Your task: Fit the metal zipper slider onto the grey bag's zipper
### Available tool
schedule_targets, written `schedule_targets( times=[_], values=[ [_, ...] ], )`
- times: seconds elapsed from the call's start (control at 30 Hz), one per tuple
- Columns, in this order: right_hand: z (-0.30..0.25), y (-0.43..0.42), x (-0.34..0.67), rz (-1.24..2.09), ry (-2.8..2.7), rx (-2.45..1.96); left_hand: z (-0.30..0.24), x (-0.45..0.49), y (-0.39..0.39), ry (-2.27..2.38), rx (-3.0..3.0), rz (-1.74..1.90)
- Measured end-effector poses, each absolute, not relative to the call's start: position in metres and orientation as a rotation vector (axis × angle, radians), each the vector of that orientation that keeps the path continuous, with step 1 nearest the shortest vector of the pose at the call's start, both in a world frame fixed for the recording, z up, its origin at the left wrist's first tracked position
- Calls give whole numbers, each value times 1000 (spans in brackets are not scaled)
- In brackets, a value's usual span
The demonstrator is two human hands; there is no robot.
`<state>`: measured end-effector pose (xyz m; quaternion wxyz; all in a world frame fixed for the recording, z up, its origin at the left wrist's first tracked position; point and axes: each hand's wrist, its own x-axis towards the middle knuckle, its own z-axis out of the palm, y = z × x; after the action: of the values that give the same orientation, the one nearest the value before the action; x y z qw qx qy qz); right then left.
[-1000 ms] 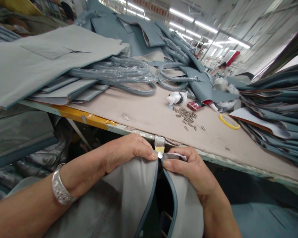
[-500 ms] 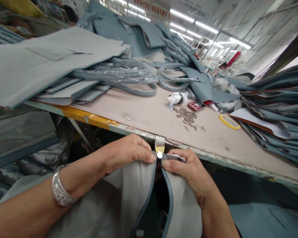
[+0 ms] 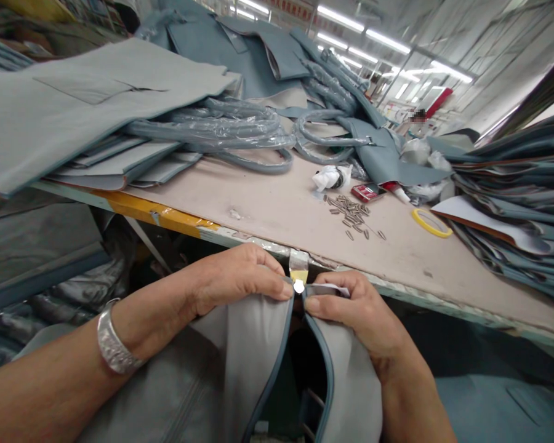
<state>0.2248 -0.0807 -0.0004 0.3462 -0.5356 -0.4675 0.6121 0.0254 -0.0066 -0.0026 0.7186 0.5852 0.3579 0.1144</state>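
Note:
A grey leather-like bag piece (image 3: 253,344) with blue-grey edging hangs below the table's front edge, its two edges parted by a dark gap. My left hand (image 3: 240,277), with a silver bangle on the wrist, pinches the left edge near its top. On the other side, my right hand (image 3: 351,307) pinches the right edge between thumb and fingers, where a small pale strip sticks out. Between my fingertips is a small bright white spot (image 3: 298,286), just under a taped tab (image 3: 298,264) on the table edge. What the spot is I cannot make out.
Small metal pieces (image 3: 351,215) lie scattered on the table (image 3: 258,212), near a red box (image 3: 367,192) and a yellow tape roll (image 3: 431,223). Plastic-wrapped handles (image 3: 212,132) and grey panels (image 3: 96,92) fill the left and back. Stacked blue-grey panels (image 3: 526,184) stand at right.
Both hands keep their pinch on the bag edges. The right hand and right edge sit slightly farther right, and the gap below looks a little wider. The view has shifted slightly.

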Motion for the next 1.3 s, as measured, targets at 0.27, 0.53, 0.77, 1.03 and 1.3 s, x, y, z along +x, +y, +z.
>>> schedule_targets(
  times=[0.27, 0.53, 0.77, 1.03, 1.3],
  values=[
    [-1, -80, 220, 1562, -1161, -1407, 0, 27, -5, 790, 1317, 265],
    [-3, -80, 222, 1529, -1159, -1390, 3, 29, -4, 814, 1349, 283],
    [-3, -82, 219, 1497, -1172, -1326, 8, 31, -4, 842, 1354, 283],
    [-4, -84, 218, 1530, -1023, -1406, 9, 30, -6, 859, 1394, 278],
    [-6, -78, 217, 1443, -1027, -1436, 9, 34, -1, 859, 1397, 349]
  ],
)
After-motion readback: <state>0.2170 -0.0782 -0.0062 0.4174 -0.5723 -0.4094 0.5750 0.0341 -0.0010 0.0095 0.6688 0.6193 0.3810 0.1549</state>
